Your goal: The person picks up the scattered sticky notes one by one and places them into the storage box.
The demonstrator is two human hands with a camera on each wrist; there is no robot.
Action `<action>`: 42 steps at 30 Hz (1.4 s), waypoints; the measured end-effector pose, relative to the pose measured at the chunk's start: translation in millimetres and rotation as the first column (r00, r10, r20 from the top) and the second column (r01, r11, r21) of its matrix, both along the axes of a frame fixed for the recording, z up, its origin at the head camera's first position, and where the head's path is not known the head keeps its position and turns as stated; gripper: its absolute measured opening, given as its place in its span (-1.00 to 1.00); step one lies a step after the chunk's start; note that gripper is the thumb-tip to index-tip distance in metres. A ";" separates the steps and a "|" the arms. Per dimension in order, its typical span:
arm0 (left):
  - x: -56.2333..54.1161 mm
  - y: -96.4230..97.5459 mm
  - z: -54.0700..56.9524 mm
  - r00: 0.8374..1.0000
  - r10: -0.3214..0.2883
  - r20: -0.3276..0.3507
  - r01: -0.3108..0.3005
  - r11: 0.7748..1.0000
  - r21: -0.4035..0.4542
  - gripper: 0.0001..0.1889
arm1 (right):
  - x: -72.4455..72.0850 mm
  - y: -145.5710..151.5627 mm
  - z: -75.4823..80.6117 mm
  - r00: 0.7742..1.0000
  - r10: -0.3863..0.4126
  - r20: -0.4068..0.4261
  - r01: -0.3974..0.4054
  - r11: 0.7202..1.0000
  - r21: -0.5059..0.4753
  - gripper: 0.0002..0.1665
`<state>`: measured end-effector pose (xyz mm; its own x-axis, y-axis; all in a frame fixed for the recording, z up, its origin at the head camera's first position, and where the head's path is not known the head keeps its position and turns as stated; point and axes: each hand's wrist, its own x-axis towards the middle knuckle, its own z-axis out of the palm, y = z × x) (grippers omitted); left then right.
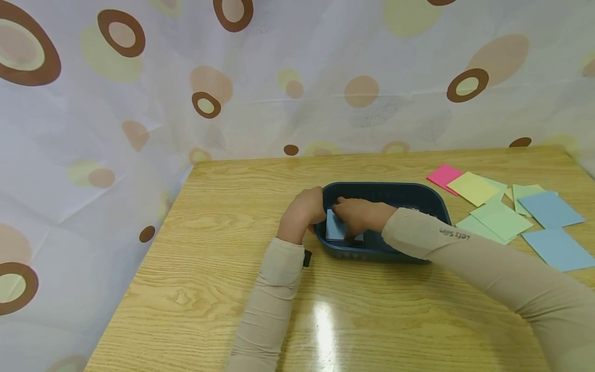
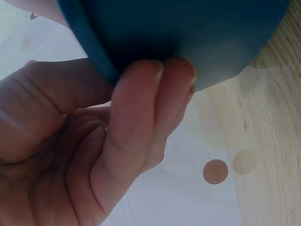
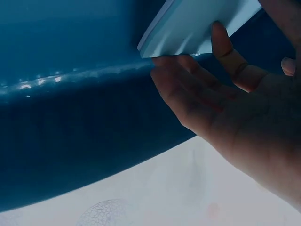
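Observation:
A dark blue plastic bin with rounded corners stands on the table. My left hand grips its left rim; in the left wrist view the fingers lie against the outside of the bin wall and the thumb is at the rim. My right hand reaches inside the bin and holds a pad of light blue sticky notes near the left end. The right wrist view has the fingertips at the edge and face of the pad, close over the bin floor.
Right of the bin, loose sticky notes lie spread and overlapping: a pink one, a yellow one, several green ones and blue ones. A small black object shows beside the left cuff. A patterned sheet hangs behind the wooden table.

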<state>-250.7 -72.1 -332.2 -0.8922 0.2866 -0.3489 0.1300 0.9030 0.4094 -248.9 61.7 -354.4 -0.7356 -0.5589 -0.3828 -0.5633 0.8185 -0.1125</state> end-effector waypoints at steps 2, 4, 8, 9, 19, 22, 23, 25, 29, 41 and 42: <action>0.2 0.0 0.8 1.000 0.003 0.005 -0.003 1.000 -0.001 -0.53 | 1.4 0.8 -0.7 1.000 0.005 -0.020 -0.005 1.000 -0.021 -0.23; -0.1 0.1 0.9 1.000 0.008 0.010 -0.008 1.000 -0.001 -0.51 | 2.7 1.9 -1.1 0.999 0.005 -0.032 -0.006 0.999 -0.037 -0.25; -0.8 -0.8 1.1 1.000 0.013 0.020 -0.013 1.000 0.007 -0.49 | 4.4 4.0 -1.0 1.000 -0.008 -0.022 0.007 0.998 -0.056 -0.32; -0.8 -1.2 1.0 1.000 0.014 0.020 -0.014 1.000 0.011 -0.49 | 4.7 4.3 -0.6 1.000 -0.011 -0.016 0.010 0.998 -0.060 -0.34; -1.1 -3.4 -0.6 1.000 0.008 0.016 -0.009 1.000 0.024 -0.52 | 11.3 7.6 12.4 1.000 -0.011 0.018 0.012 0.999 -0.053 -0.45; -0.2 -3.1 -0.8 1.000 0.013 0.015 -0.013 0.999 0.029 -0.52 | 15.6 11.7 22.7 1.000 -0.007 0.021 0.009 0.994 -0.105 -0.46; 0.2 -2.9 -0.9 1.000 0.015 0.015 -0.015 0.999 0.031 -0.53 | 16.6 14.0 27.3 1.000 -0.005 0.023 0.008 0.990 -0.142 -0.48; 0.6 -2.6 -0.9 1.000 0.017 0.014 -0.018 0.999 0.035 -0.54 | 17.4 20.9 37.8 1.000 0.003 0.022 0.003 0.973 -0.233 -0.54; 0.7 -1.4 -1.0 1.000 0.023 0.010 -0.023 0.999 0.032 -0.53 | 12.2 44.9 59.4 0.999 -0.012 -0.037 -0.006 0.887 -0.462 -0.69; 1.7 0.2 0.9 1.000 0.021 0.006 -0.021 0.999 0.034 -0.47 | -31.8 177.4 59.5 0.901 -0.395 -0.182 0.271 0.837 -0.475 -0.67; 1.8 -0.1 1.4 1.000 0.022 0.007 -0.022 0.999 0.038 -0.48 | -34.7 188.8 54.0 0.902 -0.392 -0.179 0.282 0.850 -0.445 -0.67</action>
<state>-248.9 -72.2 -330.8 -0.8963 0.2800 -0.3440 0.1074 0.8895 0.4440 -283.6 250.5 -300.4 -0.9461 -0.3209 0.0441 -0.3145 0.8775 -0.3621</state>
